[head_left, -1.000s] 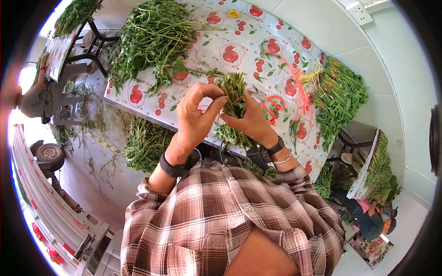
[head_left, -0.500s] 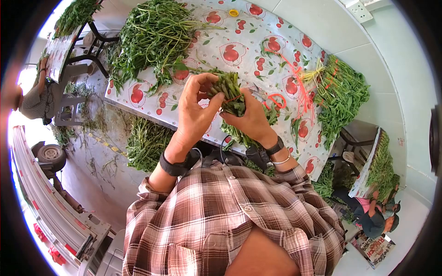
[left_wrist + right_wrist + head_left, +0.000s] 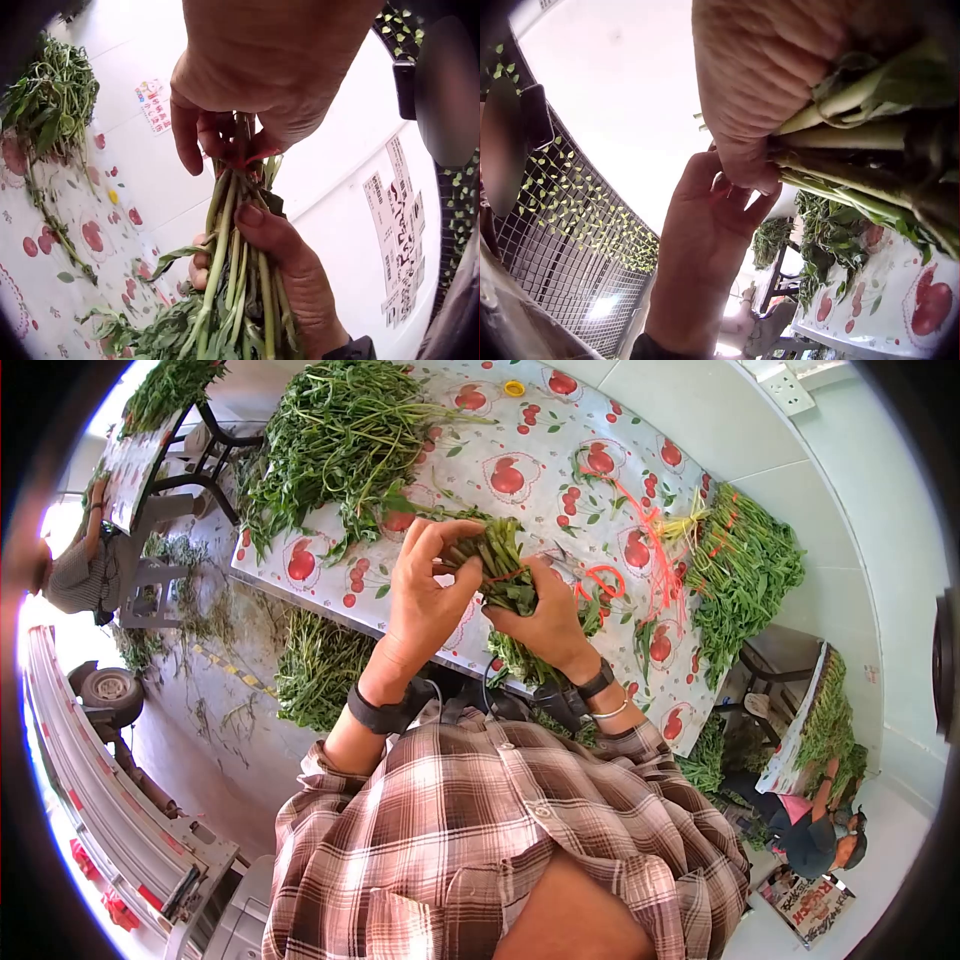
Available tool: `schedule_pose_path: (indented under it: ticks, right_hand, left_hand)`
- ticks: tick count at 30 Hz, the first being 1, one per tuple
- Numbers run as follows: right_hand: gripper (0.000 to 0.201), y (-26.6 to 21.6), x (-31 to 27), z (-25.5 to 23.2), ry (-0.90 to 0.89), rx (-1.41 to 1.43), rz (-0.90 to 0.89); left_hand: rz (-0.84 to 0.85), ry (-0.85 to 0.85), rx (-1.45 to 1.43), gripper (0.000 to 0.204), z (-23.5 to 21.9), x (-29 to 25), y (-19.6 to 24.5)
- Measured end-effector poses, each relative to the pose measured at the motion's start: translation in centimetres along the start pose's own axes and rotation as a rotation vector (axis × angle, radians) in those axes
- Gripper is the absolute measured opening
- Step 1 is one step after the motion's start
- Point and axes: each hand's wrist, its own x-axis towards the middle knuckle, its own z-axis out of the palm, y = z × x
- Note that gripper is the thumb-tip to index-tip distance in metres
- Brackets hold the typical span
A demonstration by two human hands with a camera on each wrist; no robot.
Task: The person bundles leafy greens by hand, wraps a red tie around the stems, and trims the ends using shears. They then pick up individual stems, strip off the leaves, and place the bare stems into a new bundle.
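Observation:
Upright between both hands is a bunch of leafy green stems (image 3: 497, 547), a thin red tie (image 3: 259, 157) wrapped around its cut-end part. My right hand (image 3: 550, 618) grips the bunch just below the tie, thumb (image 3: 262, 225) across the stems. At the tie, the curled fingers and thumb of my left hand (image 3: 425, 595) pinch the red strand close against the stems. The left fingertips are partly hidden behind the bunch. In the right wrist view, the stems (image 3: 847, 139) run out from the right palm, with the left hand (image 3: 705, 247) beyond.
A big heap of loose greens (image 3: 340, 450) covers the table's left part. Scissors with orange handles (image 3: 606, 582), pink-red ties (image 3: 650, 540) and finished bundles (image 3: 745, 560) lie to the right. A yellow ring (image 3: 514, 388) sits at the far edge. More greens (image 3: 320, 670) stand below the table's left edge.
Both hands stay on the bunch. Its cut ends have tipped a little to the left, and the left fingers have shifted from the near side of the tie to curl around the stem tops.

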Motion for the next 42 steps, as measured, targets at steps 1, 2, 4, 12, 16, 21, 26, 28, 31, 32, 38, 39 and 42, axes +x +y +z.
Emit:
schedule_pose_path:
  ticks: [1,2,4,12,16,21,26,28,31,32,38,39,42]
  right_hand:
    - [0.045,0.0,0.0,0.0,-0.014,-0.026,0.023]
    - [0.045,0.0,0.1,-0.1,-0.014,-0.026,0.022]
    - [0.046,0.1,0.2,-0.2,-0.027,0.019,0.005]
    - [0.047,0.8,0.3,-0.8,-0.135,-0.038,0.034]
    - [0.041,1.3,0.4,-0.8,-0.165,-0.022,-0.016]
    - [0.042,1.6,0.5,-0.7,-0.171,0.013,0.032]
    - [0.042,0.8,0.3,-0.9,-0.172,0.001,0.069]
    - [0.042,1.1,0.3,-0.9,-0.197,0.052,0.132]
    - [0.041,1.6,0.3,-0.8,-0.168,0.006,0.061]
    - [0.041,1.9,0.3,-0.8,-0.166,0.008,0.063]
    - [0.040,2.4,0.4,-1.0,-0.157,-0.025,0.044]
    - [0.040,2.3,0.4,-1.0,-0.137,-0.063,0.044]
    - [0.040,1.7,0.5,-1.0,-0.127,-0.103,0.063]
  left_hand:
    - [0.017,0.009,0.030,0.026,-0.1,0.1,0.0]
    - [0.017,0.010,0.030,0.026,-0.2,0.1,0.1]
    - [0.012,-0.006,-0.005,0.024,-0.4,0.1,0.2]
    - [0.192,-0.143,0.315,0.020,-2.5,0.7,0.7]
    - [0.158,-0.182,0.258,0.020,-2.6,0.7,0.3]
    - [0.176,-0.130,0.199,0.018,-1.5,0.6,0.8]
    - [0.114,-0.096,0.183,0.016,-0.9,0.6,0.4]
    - [0.103,-0.077,0.192,0.015,-0.8,0.5,0.3]
    - [0.191,-0.054,0.297,0.014,-0.6,0.2,0.1]
    - [0.191,-0.058,0.298,0.014,-0.6,0.2,0.2]
    - [0.327,-0.102,0.593,0.014,-0.9,0.3,0.9]
    - [0.340,-0.127,0.616,0.016,-0.8,0.2,1.2]
    - [0.346,-0.134,0.660,0.020,-0.5,0.2,1.0]
